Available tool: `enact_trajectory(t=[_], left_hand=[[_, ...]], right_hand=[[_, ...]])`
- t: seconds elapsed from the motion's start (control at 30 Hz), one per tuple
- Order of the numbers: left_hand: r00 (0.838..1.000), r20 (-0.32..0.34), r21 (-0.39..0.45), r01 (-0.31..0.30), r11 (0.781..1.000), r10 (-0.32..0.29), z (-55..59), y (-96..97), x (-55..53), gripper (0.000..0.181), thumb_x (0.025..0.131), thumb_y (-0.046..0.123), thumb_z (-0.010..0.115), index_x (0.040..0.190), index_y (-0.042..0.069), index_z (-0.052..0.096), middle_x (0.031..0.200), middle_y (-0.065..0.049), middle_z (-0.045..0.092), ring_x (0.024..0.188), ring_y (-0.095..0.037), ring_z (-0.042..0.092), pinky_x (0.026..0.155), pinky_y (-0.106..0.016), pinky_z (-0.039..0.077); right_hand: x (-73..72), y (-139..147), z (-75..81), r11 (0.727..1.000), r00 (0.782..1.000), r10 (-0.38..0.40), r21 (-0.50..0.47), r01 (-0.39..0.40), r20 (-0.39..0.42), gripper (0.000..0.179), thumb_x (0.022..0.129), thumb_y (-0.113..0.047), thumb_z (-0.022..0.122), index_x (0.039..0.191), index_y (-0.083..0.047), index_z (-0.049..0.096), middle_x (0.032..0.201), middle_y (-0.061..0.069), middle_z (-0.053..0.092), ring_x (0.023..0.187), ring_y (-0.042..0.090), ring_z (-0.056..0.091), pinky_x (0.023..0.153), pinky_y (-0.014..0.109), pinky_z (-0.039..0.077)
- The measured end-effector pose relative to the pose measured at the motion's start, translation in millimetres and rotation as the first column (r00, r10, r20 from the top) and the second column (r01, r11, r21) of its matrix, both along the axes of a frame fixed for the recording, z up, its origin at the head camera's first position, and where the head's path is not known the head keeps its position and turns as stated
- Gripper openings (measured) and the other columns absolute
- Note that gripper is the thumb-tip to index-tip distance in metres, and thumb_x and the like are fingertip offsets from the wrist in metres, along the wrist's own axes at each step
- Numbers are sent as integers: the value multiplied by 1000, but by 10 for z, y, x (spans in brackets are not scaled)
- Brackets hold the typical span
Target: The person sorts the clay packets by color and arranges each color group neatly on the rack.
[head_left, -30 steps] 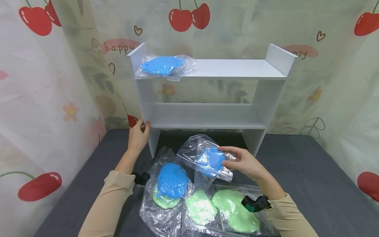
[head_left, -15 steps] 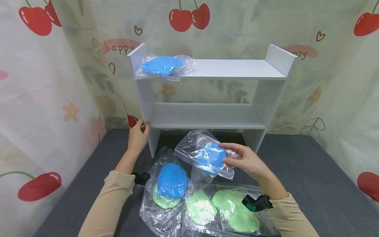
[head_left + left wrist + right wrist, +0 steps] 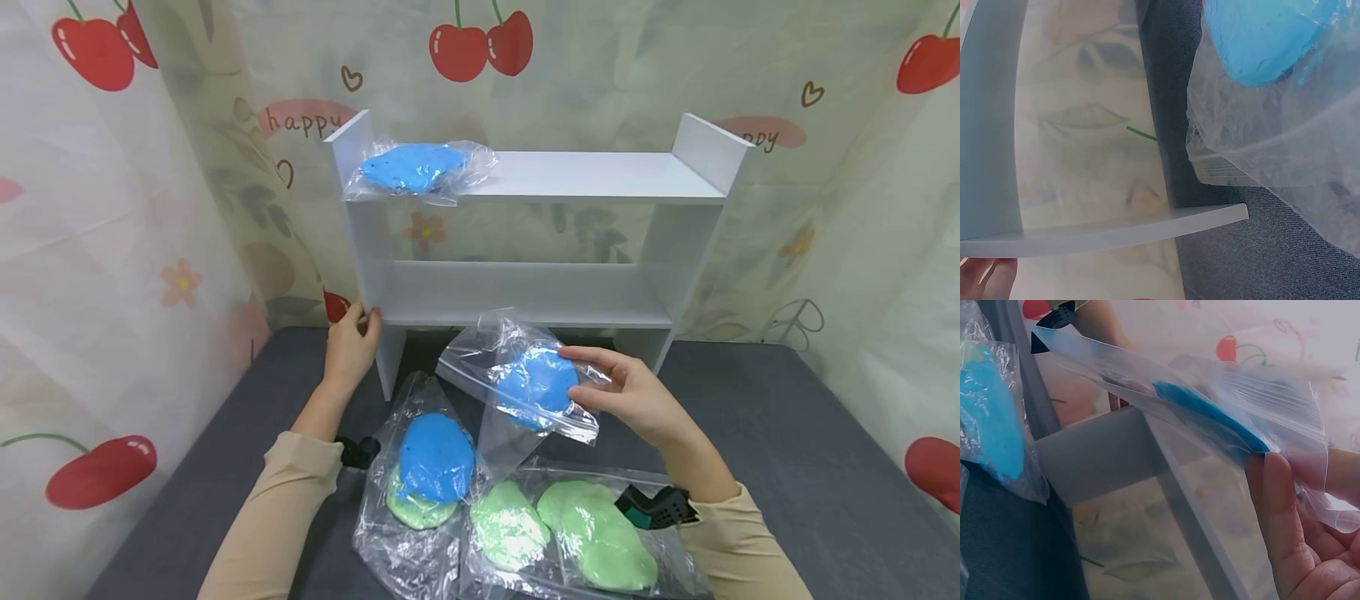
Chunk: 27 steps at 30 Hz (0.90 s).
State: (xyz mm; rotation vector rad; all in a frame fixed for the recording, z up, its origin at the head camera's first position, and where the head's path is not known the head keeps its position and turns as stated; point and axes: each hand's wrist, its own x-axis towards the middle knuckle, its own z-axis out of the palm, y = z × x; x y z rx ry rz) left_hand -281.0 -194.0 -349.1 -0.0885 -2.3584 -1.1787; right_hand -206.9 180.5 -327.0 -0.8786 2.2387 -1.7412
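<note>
In the head view, my right hand, right of centre, pinches a clear zip bag of blue clay between thumb and fingers at its right edge. The bag is in the middle of the frame, in front of the lower board of the white shelf unit. My left hand, left of centre, rests its thumb and a finger, slightly apart, against the unit's left side panel. A bagged blue lump lies at the left end of the top board. At the bottom centre, a blue bagged slab lies over a pale green one, with more bagged green clay to the right on the dark table.

In the left wrist view, two of my digits meet the panel's outer face at the lower left; the other fingers are cut off. A blue-filled bag fills the upper right; I cannot tell which one.

In the right wrist view, the pinched bag slants from the upper left to my thumb and fingers at the lower right, its blue slab nearly edge-on.
</note>
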Motion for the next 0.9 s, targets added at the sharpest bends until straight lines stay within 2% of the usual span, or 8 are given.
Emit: enact_trajectory(t=[0.3, 0.63, 0.9], left_hand=[[1000, 10, -6, 1, 1000, -1, -4, -9, -7, 37, 98, 25, 44, 130, 8, 51, 127, -17, 59, 107, -34, 64, 78, -49, 52], [1000, 11, -2, 13, 1000, -13, 3, -3, 2, 37, 98, 25, 44, 130, 8, 51, 128, -18, 58, 108, -35, 63, 79, -49, 52], [1000, 9, -6, 11, 1000, -11, 6, -6, 4, 37, 98, 25, 44, 130, 7, 51, 127, -18, 59, 107, -35, 63, 78, -49, 52]], right_hand=[[39, -3, 173, 1000, 999, -23, -16, 22, -35, 53, 90, -6, 60, 139, -2, 40, 136, -11, 45, 77, 6, 64, 72, 27, 53], [66, -7, 345, 999, 995, -37, -43, 33, -97, 52, 89, -2, 60, 138, -3, 43, 134, -12, 48, 80, 3, 66, 74, 22, 54], [55, 8, 451, 994, 991, -31, -105, 18, -127, 49, 88, 2, 59, 133, -13, 50, 132, -7, 49, 81, 1, 67, 73, 19, 54]])
